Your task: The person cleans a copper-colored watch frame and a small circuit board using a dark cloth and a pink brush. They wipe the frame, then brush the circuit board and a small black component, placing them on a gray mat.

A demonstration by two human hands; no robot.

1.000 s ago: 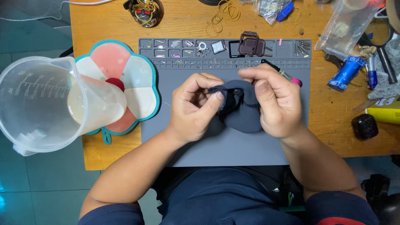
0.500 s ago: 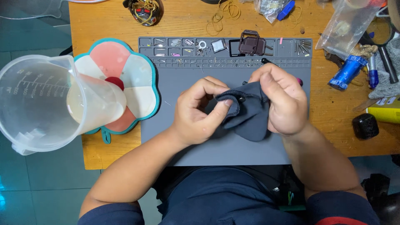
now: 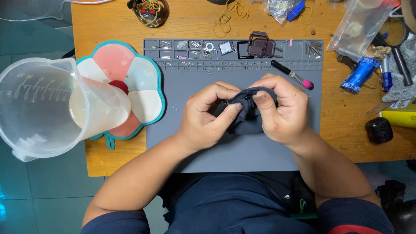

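- The left hand point(image 3: 203, 117) and the right hand point(image 3: 281, 110) meet in the middle of the frame, over the grey mat point(image 3: 234, 151) on the wooden table point(image 3: 338, 125).
- Both hands hold one dark cloth point(image 3: 247, 113). It sits between them, lifted a little above the mat.
- The fingers of the left hand are curled in close and pinch the left side of the cloth. The thumb presses on it.
- The fingers of the right hand are bent over the top of the cloth and grip it tight.
- A second ago the cloth lay wider and flatter under the hands. Now it is bunched up small and squeezed between the two hands, which have come closer together.
- That looks like the cloth is being rubbed or wrapped around something small. I cannot tell what is inside, because the cloth and the fingers hide it.
- A small brown watch case point(image 3: 261, 45) stands at the top edge of the mat, beside little trays of tiny parts.
- A thin tool with a pink tip point(image 3: 291, 74) lies just above the right hand.
- At the left of the frame, a big clear measuring jug point(image 3: 39, 104) lies on a flower-shaped pad point(image 3: 143, 82).
- A blue tube point(image 3: 359, 74) lies at the upper right.
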